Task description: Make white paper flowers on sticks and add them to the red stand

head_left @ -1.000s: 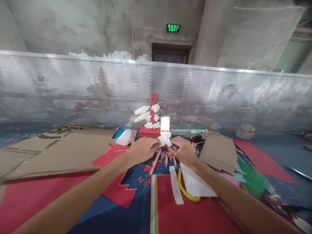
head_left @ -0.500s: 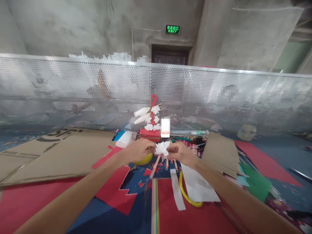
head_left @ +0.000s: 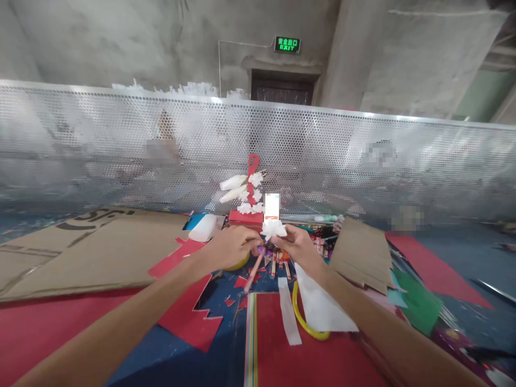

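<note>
A small white paper flower (head_left: 274, 229) with pointed petals is held up over the middle of the work surface. My right hand (head_left: 299, 246) pinches it from the right between thumb and fingers. Close to its lower left edge is my left hand (head_left: 236, 246), fingers curled together; whether they grip the flower's underside is hard to see. Just beyond stands a red paper piece with a curled top (head_left: 252, 166), carrying several white paper flowers (head_left: 244, 208) and two white buds (head_left: 233, 183). It rises from a red box (head_left: 245, 218).
A lit phone (head_left: 271, 206) stands behind the flower. Cardboard (head_left: 100, 252) lies left, more cardboard (head_left: 363, 252) right. Nearer are red sheets (head_left: 314, 365), a white paper strip (head_left: 288, 317), a yellow curved tube (head_left: 308, 325) and red scraps (head_left: 193, 317). A perforated metal screen (head_left: 322, 156) closes the back.
The white flower came down toward me and tilted its open petals into view, then rose again in front of the phone. Both hands moved with it; the left fingers now sit lower beside it.
</note>
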Available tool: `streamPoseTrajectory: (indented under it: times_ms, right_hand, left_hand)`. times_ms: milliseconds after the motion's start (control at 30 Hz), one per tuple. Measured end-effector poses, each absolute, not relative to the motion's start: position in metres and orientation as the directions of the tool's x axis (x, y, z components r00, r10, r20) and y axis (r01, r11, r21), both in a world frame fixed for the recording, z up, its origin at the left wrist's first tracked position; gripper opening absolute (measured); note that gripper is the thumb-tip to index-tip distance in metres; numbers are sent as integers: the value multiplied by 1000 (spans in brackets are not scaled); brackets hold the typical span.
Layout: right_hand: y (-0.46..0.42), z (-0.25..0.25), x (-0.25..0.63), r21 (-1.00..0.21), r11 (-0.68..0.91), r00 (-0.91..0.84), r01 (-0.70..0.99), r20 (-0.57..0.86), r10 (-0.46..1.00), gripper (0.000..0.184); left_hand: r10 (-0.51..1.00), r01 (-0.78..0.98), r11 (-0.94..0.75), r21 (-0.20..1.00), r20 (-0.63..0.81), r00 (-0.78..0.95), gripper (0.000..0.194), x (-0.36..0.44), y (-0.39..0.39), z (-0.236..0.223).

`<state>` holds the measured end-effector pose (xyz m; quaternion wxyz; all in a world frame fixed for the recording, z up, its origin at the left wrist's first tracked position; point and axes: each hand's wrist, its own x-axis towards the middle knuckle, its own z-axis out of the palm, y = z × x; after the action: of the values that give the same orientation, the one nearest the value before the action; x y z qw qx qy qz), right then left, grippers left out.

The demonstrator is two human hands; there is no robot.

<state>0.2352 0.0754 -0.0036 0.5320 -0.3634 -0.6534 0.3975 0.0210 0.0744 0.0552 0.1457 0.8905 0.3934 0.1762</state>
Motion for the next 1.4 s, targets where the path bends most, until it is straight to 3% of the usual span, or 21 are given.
streamPoseTrajectory:
  times_ms: [167,333,467,600,700,833,1067,1400]
  right_hand:
    - [75,-2,244,-966,243,-411,86,188,892,40]
    - [77,-1,248,-977,155,-410,145,84,908,43]
    - [74,0,242,-938,268,-301,219,197,933,36]
    - [71,0,236,-821,450,-147,351,426,893,29]
    - [74,-1,237,-749,502,-58,432,533,844,27]
    - [79,0,244,-823,476,-220,310,425,878,30]
    - [72,-1,241,-971,233,-378,52,196,905,39]
    - [69,-1,231,-960,275,-188,50,262,947,37]
  left_hand:
    - [753,686,-651,325,164,637,29,15,78,59]
    - [737,694,-674,252,167,655,29,12,77,62]
    - [737,703,-676,219,181,652,28,15,74,58]
    - [732,681,-680,272,196,652,31,27,64,48]
    - [743,703,-669,241,237,626,36,33,60,42]
    - [748,722,-660,208,274,605,31,28,69,40]
    - [655,639,-754,152,235,718,27,8,84,47]
    - [669,549,-713,437,189,718,27,15,79,50]
